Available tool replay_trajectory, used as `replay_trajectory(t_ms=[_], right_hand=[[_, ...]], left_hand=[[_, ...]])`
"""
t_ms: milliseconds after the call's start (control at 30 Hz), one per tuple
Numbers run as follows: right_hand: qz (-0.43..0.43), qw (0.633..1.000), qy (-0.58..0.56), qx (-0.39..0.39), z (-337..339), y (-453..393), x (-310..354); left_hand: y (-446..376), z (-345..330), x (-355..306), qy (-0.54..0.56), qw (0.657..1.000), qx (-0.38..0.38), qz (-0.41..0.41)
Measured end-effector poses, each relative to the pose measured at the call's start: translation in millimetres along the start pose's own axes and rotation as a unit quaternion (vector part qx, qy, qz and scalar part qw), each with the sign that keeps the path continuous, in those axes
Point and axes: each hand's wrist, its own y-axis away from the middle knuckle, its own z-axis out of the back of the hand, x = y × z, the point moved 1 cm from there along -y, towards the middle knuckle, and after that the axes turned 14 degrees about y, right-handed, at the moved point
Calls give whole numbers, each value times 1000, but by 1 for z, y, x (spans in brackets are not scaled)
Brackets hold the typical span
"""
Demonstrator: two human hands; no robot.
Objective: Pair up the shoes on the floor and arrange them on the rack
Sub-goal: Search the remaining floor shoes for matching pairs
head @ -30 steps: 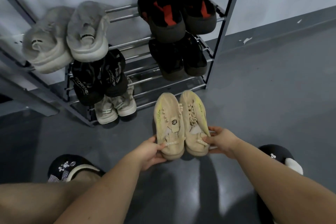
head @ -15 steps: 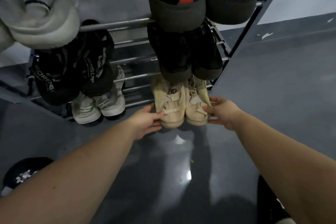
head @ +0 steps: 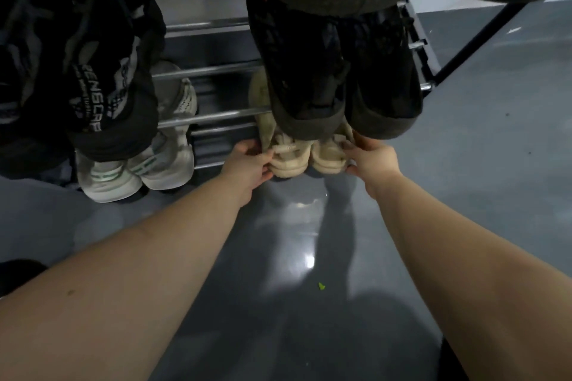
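Both hands, left (head: 249,161) and right (head: 373,156), grip the beige shoes (head: 309,155) at the heels; toes could snag the black pair (head: 334,71) overhead, or slip between rack bars (head: 213,116).

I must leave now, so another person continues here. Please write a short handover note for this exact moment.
Left hand grips the heel of the left beige shoe; right hand grips the right beige shoe.
The pair lies side by side, toes pushed in on the lowest tier of the rack, under the black pair.
Done: this pair is matched and nearly seated.
Left: release it. No loose shoes are clearly in view.
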Motion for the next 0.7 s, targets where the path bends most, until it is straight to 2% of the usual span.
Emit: replay_trajectory(t_ms=[67, 133, 200, 233, 300, 433, 533, 700], right_hand=[[2, 1000, 20, -9, -4, -6, -1], [23, 999, 48, 4, -8, -6, -7], [74, 985, 154, -2, -8, 1, -13], [104, 967, 230, -15, -8, 4, -16], [155, 933, 321, -44, -10, 5, -21], [150, 936, 310, -74, -14, -2, -17], [129, 951, 271, -78, -15, -8, -14], [110, 957, 258, -78, -20, -12, -17]], left_hand=[[-4, -2, 2, -30, 999, 1, -26], [-5, 3, 7, -167, 982, -6, -88], [-4, 9, 14, -325, 933, -3, -154], [-3, 9, 17, -391, 902, -11, -183], [-3, 6, 21, -467, 855, -37, -220], [-9, -1, 25, -483, 840, -67, -239], [-13, -7, 25, -473, 851, -66, -219], [-14, -7, 27, -483, 848, -55, -210]])
